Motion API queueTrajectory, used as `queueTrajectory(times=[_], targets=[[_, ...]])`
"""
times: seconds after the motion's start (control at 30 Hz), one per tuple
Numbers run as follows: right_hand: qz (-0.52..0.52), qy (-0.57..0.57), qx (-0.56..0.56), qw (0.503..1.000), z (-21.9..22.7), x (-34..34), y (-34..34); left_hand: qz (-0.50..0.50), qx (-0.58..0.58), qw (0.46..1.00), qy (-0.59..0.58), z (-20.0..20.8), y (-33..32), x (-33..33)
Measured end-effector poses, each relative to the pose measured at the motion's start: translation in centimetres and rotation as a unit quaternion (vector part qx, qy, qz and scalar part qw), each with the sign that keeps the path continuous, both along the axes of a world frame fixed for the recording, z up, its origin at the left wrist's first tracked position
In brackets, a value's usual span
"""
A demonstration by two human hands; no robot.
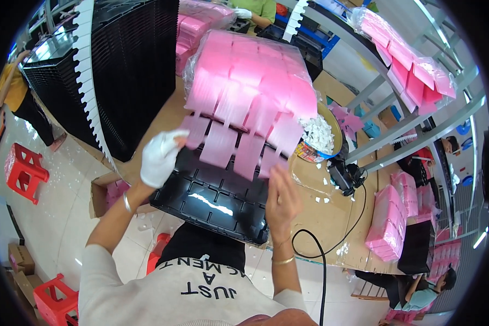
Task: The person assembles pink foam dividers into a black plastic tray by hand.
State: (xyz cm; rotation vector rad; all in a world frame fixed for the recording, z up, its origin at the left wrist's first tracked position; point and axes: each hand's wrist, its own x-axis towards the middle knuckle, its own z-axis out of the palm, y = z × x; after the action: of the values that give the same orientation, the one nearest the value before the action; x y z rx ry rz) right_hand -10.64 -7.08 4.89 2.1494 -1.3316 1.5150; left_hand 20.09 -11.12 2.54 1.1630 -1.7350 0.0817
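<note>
My left hand [161, 158], in a white glove with bare fingertips, pinches the left edge of a thin pink foam sheet [218, 145]. My bare right hand [282, 200] has its fingers closed at the sheet's lower right corner. Slits divide the sheet into flaps, blurred by motion. It stretches over the far part of a black plastic tray [198, 187], whose nearer compartments show bare and shiny. Just beyond, a thick stack of pink foam sheets [244, 70] sits in clear plastic; whether the held sheet is separate from it I cannot tell.
Tall stacks of black trays [141, 70] rise at the left. On the right stand a round tub of white foam bits [318, 136], a black corded device [343, 176] and bagged pink foam [387, 223]. Metal rails [391, 127] cross there. Red stools [24, 171] and co-workers are around.
</note>
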Motion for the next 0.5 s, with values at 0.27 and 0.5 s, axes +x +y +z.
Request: queueTrajectory(times=[0.27, 0.5], targets=[[-0.04, -0.026, 0.136, 0.99, -5.7, -1.0, 7.5, -0.035, 0.087, 0.995, 0.014, -5.2, 7.1, 0.8], [-0.055, -0.035, 0.139, 0.988, -7.8, -1.1, 8.3, -0.01, 0.138, 0.99, -0.013, -5.7, 7.6, 0.3]])
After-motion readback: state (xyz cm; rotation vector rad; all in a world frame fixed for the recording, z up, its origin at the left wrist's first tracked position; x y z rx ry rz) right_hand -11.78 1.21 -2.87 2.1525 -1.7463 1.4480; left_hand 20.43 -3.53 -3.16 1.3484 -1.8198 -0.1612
